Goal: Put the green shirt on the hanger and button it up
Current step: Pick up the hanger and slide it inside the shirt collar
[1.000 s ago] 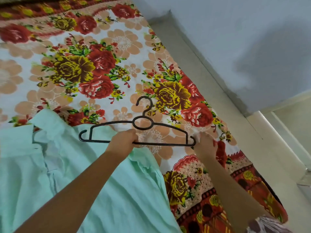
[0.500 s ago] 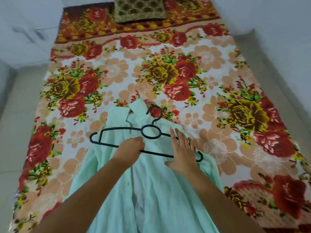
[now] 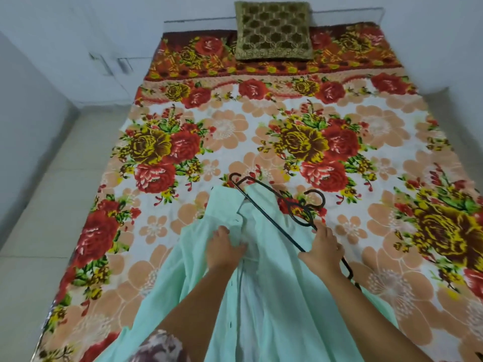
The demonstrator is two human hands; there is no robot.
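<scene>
Pale mint-green button-front shirt (image 3: 274,296) lies open, front up, on the bed w/ the red-and-yellow floral blanket (image 3: 261,131); collar end points toward the olive honeycomb-patterned cushion (image 3: 273,31) at the head of the bed, hem runs back toward the person. Thin black plastic hanger (image 3: 277,218) lies diagonally across the shirt's collar area: one arm end pokes out just past the collar on its far left side, hook & centre ring sit on the blanket just right of the shirt, the other arm end trails off the shirt's right edge. Left hand (image 3: 224,248) rests on the shirt just below the collar, fingers curled into the fabric, appears to pinch the left front panel. Right hand (image 3: 322,250) is at the shirt's right shoulder area, closed around the hanger's bar. Judgement: hanger insertion underway, not seated; no buttons done. Risks: hanger is skewed vs. the shirt's shoulder line, so pushing it in at this angle could snag the arm end on collar or placket, or send it into a sleeve opening. Loose fabric may bunch under the left hand & slip off the hanger arm if it is lifted before both shoulders are seated.
</scene>
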